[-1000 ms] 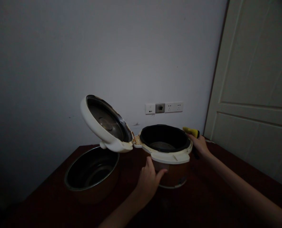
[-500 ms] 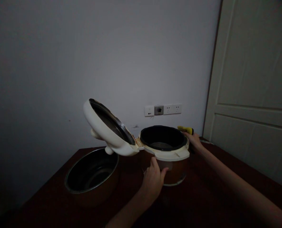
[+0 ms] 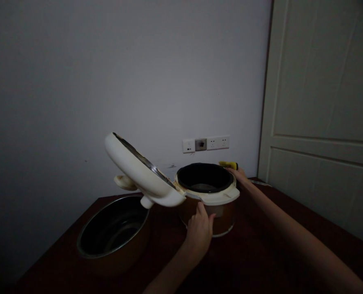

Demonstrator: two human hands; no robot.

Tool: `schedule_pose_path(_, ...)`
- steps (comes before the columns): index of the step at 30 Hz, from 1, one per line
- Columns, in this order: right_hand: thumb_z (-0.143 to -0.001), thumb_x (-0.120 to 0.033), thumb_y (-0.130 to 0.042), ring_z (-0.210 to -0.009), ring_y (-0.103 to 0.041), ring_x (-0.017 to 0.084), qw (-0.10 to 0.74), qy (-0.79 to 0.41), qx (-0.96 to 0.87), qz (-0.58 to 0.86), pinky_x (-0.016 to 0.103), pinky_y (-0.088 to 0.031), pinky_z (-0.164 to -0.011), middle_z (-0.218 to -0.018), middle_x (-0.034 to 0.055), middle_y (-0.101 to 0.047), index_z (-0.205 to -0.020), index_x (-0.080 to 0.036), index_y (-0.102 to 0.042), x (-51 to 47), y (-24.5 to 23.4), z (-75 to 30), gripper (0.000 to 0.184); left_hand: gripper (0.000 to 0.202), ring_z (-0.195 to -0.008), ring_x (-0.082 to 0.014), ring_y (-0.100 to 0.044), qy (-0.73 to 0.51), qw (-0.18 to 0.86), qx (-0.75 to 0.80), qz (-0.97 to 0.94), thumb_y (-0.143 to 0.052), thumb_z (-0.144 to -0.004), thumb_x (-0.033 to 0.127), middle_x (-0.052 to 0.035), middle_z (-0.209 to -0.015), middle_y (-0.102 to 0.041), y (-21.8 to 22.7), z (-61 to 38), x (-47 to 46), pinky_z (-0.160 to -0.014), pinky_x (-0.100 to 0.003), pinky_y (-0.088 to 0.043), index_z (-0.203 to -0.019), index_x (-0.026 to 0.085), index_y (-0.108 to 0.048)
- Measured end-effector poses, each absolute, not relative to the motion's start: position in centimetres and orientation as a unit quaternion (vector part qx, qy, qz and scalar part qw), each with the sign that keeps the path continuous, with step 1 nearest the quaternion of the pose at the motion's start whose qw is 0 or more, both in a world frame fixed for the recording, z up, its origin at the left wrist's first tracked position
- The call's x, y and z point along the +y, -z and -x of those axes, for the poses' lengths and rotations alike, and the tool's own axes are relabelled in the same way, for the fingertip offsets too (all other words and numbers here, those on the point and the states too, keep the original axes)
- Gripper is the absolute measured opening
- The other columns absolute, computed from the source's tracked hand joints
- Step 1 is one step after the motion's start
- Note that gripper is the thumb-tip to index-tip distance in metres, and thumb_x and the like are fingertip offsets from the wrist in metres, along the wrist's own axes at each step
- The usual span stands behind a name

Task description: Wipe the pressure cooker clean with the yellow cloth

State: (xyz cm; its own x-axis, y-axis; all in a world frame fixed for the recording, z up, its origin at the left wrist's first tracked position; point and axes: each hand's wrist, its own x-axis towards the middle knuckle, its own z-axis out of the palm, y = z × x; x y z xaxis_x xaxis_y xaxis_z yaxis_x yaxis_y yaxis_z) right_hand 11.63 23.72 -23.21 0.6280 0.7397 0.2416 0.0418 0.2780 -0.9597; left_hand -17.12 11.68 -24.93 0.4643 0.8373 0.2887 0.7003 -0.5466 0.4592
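Note:
An electric pressure cooker [image 3: 208,199] with a brownish body and white rim stands on the table, its black interior showing. Its white lid [image 3: 138,169] hangs raised and tilted to the left on the hinge. My left hand [image 3: 200,228] is at the cooker's near side, fingers curled up under the white rim and thumb against the body. Behind the right of the rim, my right hand [image 3: 238,173] is closed round a yellow thing with a dark end [image 3: 228,165]. What kind it is I cannot make out; part of the hand is hidden.
A wide dark pot [image 3: 114,228] with a metal rim stands on the left of the dark red table [image 3: 261,245], partly under the lid. Sockets and a switch [image 3: 205,143] are on the wall behind. A pale panelled door [image 3: 322,143] stands at the right.
The cooker has turned a little, with its lid side swinging nearer to me, and the lid's underside shows less. Both hands stay at the cooker. The whole view has shifted slightly.

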Motion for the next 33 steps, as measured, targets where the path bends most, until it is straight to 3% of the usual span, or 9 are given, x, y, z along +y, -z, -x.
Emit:
schedule_pose_path(9, -0.06, -0.018, -0.068, -0.063, -0.066, 0.018, 0.707, -0.279, -0.376, 0.53, 0.026, -0.053, -0.06, -0.069, 0.0056, -0.072, -0.08, -0.014, -0.067, 25.8, 22.4, -11.9, 0.02, 0.026, -0.096, -0.0277, -0.066, -0.238, 0.122, 0.466, -0.843, -0.04, -0.094, 0.023, -0.0164, -0.105, -0.066, 24.4, 15.4, 12.0, -0.071, -0.032, -0.049, -0.116, 0.01, -0.045)
schedule_pose_path(21, -0.061, -0.015, -0.066, -0.058, -0.063, 0.017, 0.7, -0.311, -0.402, 0.502, 0.025, -0.051, -0.057, -0.068, 0.0044, -0.072, -0.08, -0.013, -0.067, 28.3, 22.2, -12.2, 0.018, 0.025, -0.096, -0.0247, -0.066, -0.238, 0.129, 0.467, -0.841, -0.041, -0.093, 0.021, -0.0136, -0.106, -0.066, 24.0, 14.4, 12.4, -0.072, -0.028, -0.047, -0.116, 0.012, -0.047)
schedule_pose_path(33, -0.061, -0.013, -0.067, -0.054, -0.062, 0.016, 0.694, -0.338, -0.404, 0.491, 0.026, -0.05, -0.055, -0.064, 0.006, -0.07, -0.078, -0.012, -0.066, 29.9, 22.3, -12.4, 0.017, 0.027, -0.093, -0.0274, -0.068, -0.239, 0.104, 0.477, -0.839, -0.04, -0.094, 0.019, -0.0156, -0.104, -0.067, 24.5, 13.0, 12.8, -0.071, -0.033, -0.05, -0.119, 0.012, -0.046)
